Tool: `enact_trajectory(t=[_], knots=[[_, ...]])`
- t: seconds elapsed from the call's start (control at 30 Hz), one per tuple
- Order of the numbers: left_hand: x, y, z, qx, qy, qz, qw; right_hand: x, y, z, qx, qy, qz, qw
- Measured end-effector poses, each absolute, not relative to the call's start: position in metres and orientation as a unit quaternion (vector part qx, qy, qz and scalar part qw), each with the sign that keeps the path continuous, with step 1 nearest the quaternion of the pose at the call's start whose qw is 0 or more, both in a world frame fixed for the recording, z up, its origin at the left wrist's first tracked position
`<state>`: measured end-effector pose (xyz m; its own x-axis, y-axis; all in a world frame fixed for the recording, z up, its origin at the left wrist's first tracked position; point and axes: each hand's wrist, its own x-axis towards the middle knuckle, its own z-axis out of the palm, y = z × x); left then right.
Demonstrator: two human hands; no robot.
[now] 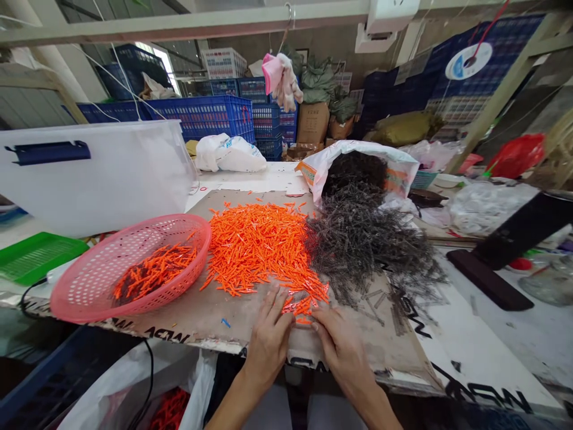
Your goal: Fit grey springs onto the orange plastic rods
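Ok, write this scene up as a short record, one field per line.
Left hand: at the near edge of the orange pile
Right hand: at the same edge, facing the left hand
Grip: unclear, fingers slightly blurred
Orange pile: small pieces on cardboard
Dark pile: right of the orange pile, reaching into an open sack
Basket: pink, left of the orange pile, orange pieces inside
Bin: translucent, behind the basket
Overhead: hanging glove

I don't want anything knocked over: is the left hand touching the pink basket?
Apart. The head view shows bare brown board between the left hand and the pink basket.
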<state>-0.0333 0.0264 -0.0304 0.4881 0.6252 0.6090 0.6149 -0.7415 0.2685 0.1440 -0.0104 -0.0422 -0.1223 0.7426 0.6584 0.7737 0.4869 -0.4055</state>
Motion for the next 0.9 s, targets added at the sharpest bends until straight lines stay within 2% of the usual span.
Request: enact_trajectory(t=[0.17,0.33,0.57,0.7,0.8,0.9], knots=[[-0.033,0.029,-0.041,0.859,0.371,0.354,0.005,0.137,-0.004,-0.048,-0.507,-0.774,-0.02,0.379],[-0.056,0.021,-0.043,0.779,0.429,0.457,0.006,0.139,-0.004,-0.056,-0.52,-0.772,-0.044,0.363],[-0.075,0.002,-0.044,0.788,0.444,0.426,0.028,0.147,-0.002,-0.055,-0.496,-0.767,-0.075,0.4],[-0.074,0.001,-0.041,0.748,0.467,0.469,0.049,0.15,-0.009,-0.056,-0.477,-0.757,-0.092,0.437],[-0.064,-0.005,-0.035,0.724,0.467,0.49,0.134,0.152,-0.015,-0.054,-0.463,-0.741,-0.091,0.477],[-0.036,-0.013,-0.028,0.664,0.463,0.477,0.342,0.152,-0.019,-0.052,-0.447,-0.737,-0.068,0.502]])
